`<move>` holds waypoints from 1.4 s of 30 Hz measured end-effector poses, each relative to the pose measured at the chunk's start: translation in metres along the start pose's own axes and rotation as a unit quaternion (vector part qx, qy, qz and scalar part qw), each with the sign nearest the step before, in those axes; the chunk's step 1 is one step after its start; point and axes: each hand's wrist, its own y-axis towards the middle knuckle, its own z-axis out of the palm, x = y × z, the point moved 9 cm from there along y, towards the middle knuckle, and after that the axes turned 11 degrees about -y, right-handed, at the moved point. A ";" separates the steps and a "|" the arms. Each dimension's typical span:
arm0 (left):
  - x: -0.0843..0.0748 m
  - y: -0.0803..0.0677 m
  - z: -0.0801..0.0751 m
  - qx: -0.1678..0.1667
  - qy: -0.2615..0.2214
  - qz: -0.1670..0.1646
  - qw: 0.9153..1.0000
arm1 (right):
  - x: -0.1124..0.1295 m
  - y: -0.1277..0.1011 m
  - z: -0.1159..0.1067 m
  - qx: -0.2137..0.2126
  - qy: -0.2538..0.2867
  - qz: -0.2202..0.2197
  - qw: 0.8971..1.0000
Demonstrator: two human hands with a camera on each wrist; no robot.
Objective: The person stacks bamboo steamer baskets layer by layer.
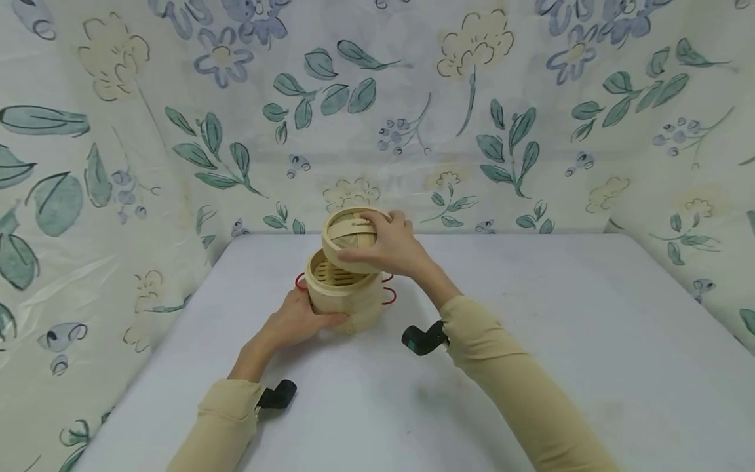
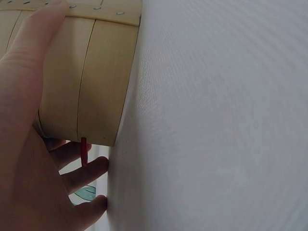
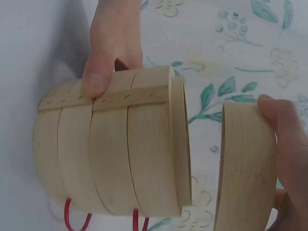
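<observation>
A round bamboo steamer basket [image 1: 345, 298] with red wire handles [image 1: 388, 296] stands on the white table [image 1: 560, 341]. My left hand [image 1: 297, 321] grips its side wall, thumb on the front; the basket wall [image 2: 86, 82] and my left hand [image 2: 29, 168] fill the left wrist view. My right hand [image 1: 389, 246] holds the bamboo lid [image 1: 349, 237] tilted just above the basket's open top. In the right wrist view the lid [image 3: 245, 168] hangs apart from the basket [image 3: 115, 149], with my right hand [image 3: 284, 144] curled round its rim and left thumb [image 3: 103, 62] on the basket.
A flower-patterned plastic sheet [image 1: 472, 118] forms walls behind and on both sides of the table. Black wrist camera mounts [image 1: 421, 339] sit on both sleeves.
</observation>
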 end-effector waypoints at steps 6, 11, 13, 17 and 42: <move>0.000 -0.002 -0.002 0.000 0.008 0.001 1.000 | 0.014 0.004 0.012 0.009 0.005 0.011 1.000; 0.000 0.001 0.001 0.006 0.000 0.009 1.000 | 0.019 0.003 0.022 0.001 -0.019 0.033 0.999; 0.001 0.002 0.002 0.008 -0.001 0.006 1.000 | 0.021 0.003 0.026 -0.001 -0.037 0.042 0.998; 0.002 0.001 0.003 0.008 -0.007 0.007 1.000 | 0.026 0.000 0.032 -0.004 -0.072 0.058 0.996; -0.001 0.003 0.001 0.029 -0.043 0.028 0.998 | 0.029 -0.009 0.038 -0.022 -0.080 0.102 0.991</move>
